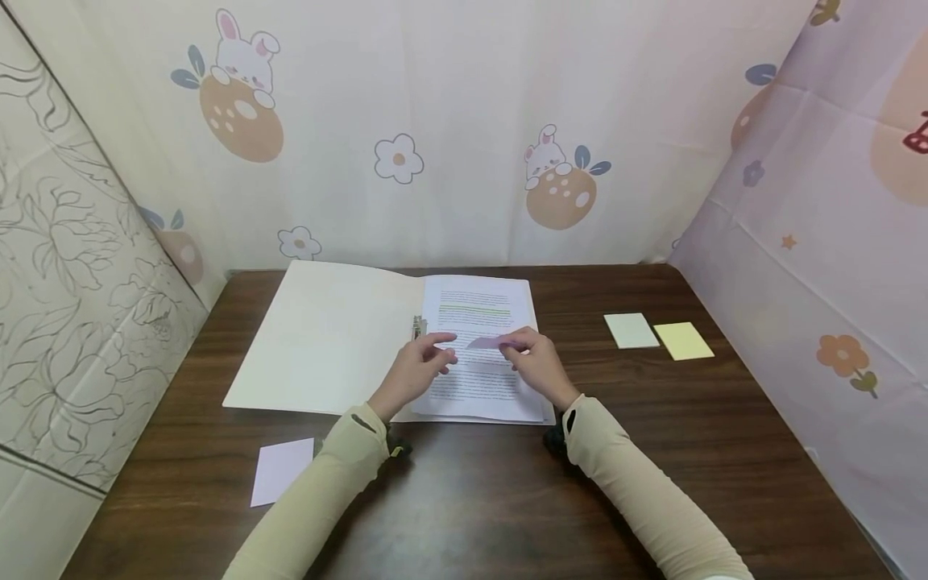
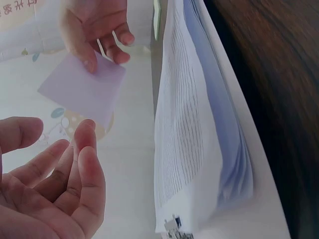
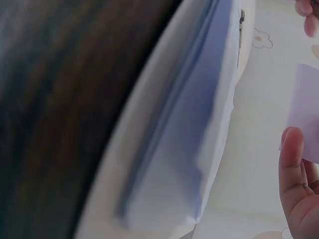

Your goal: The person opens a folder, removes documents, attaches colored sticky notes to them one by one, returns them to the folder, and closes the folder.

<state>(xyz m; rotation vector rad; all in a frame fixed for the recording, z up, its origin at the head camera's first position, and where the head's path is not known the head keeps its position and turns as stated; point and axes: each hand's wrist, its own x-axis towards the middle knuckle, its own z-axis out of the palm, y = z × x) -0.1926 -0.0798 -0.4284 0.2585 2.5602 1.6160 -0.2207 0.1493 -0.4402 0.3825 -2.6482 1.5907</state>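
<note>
So, your right hand [image 1: 536,358] pinches a lilac square paper note [image 2: 82,88] above white printed pages [image 1: 471,388]; left hand [image 1: 415,369], loosely spread, just left.

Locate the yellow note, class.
In the head view, the yellow note lies on the right side of the table, immediately right of the pale green note.
</note>
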